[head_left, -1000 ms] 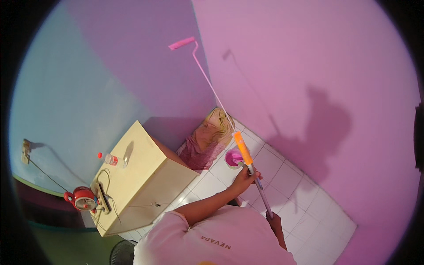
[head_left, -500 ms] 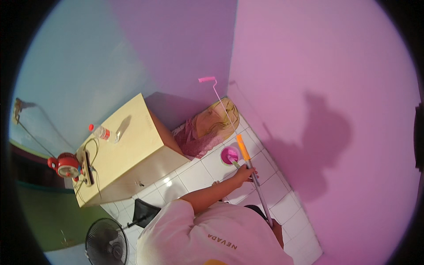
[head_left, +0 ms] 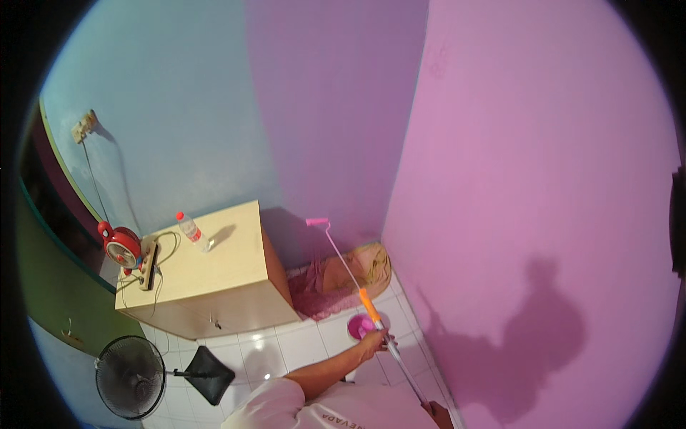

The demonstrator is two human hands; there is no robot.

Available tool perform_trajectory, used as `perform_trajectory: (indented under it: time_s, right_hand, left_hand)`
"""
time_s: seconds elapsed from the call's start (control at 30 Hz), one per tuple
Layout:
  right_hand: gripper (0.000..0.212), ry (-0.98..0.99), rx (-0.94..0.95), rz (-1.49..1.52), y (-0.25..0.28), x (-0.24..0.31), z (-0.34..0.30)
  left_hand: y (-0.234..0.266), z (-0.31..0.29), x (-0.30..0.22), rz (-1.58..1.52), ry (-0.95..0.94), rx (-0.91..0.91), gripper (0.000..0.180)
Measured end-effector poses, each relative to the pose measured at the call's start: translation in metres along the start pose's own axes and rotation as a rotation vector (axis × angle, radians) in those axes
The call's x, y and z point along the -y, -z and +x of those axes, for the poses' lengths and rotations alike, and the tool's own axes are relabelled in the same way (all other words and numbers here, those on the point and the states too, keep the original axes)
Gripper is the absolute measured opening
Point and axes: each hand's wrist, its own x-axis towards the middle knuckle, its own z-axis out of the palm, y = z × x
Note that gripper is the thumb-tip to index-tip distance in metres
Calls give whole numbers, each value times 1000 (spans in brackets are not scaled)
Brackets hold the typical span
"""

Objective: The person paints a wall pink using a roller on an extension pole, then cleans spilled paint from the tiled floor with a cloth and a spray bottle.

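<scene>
A paint roller (head_left: 316,222) with a pink sleeve and an orange handle (head_left: 369,304) is fixed to a long metal pole (head_left: 406,370). My left hand (head_left: 374,344) is closed round the pole just below the orange handle. Lower down, my right hand (head_left: 437,415) grips the same pole near the bottom of the view. The roller head is raised in front of the purple part of the wall (head_left: 336,107); whether it touches the wall I cannot tell. Beneath the handle, a bucket of pink paint (head_left: 354,327) stands on the floor, partly hidden by my left hand and the pole.
A cream cabinet (head_left: 214,268) stands left, carrying a clear bottle (head_left: 191,232), a small red fan (head_left: 121,247) and a power strip (head_left: 148,266). Crumpled cloths (head_left: 336,282) lie in the corner. A black standing fan (head_left: 131,377) is at lower left. The pink wall (head_left: 536,157) rises at right.
The view has tilted up, so the cabinet, bucket and hands sit lower in it. Both hands keep hold of the pole, and the roller head is now farther left of the wall corner.
</scene>
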Motion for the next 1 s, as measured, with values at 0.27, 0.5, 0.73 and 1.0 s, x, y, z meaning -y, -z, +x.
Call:
perform_trajectory:
  time_s: [0.27,0.5,0.73,1.0]
  right_hand:
    - [43,93,-28,55,12,-70,33]
    - [45,136,-39,79,1,-127,50]
    - [47,216,-113,78,-14,-160,65]
    - [50,258,-154,174,6,-119,57]
  left_hand:
    - [-56,-13,-6,130,-206,60,37]
    - [-112,-51,-67,215,-475,90,38]
    - [-142,-71,-117,308,-716,182,34]
    - [-168,-112,-176,246,-878,275,46]
